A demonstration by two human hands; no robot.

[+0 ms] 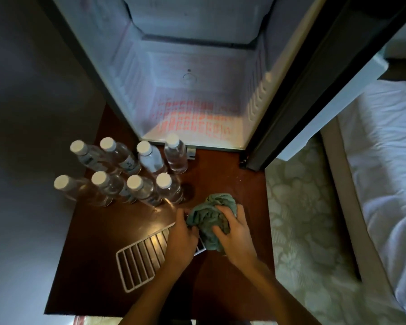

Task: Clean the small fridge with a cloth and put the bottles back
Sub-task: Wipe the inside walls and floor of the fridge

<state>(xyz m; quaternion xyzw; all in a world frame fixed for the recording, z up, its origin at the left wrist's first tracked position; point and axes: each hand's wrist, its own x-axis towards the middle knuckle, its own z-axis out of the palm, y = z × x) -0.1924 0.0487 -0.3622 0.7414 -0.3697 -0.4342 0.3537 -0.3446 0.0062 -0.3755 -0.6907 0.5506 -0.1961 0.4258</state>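
The small fridge (192,90) filled the upper middle of the frame. Its white inside was lit and its door (298,109) swung open toward the upper right. A bed (384,160) with white sheets ran down the right edge, and a pale flowered carpet (298,231) lay between it and the fridge.

The fridge stood on a dark brown bench (232,179) that reached down to the lower middle of the frame. A white wire rack (138,259) lay flat on the bench, left of centre low in the frame, with its right end hidden under the hands. Eight clear bottles (148,158) with white caps stood upright in two rows of four on the bench. They were at centre left, just in front of the fridge's lower left corner.

A crumpled green cloth (209,216) sat bunched just below centre, over the rack's right end. The right hand (234,235) gripped it from the right, fingers curled into the folds. The left hand (182,235) lay against the cloth's left edge with its fingers bent inward. Whether they pinched the cloth or the rack beneath could not be told.
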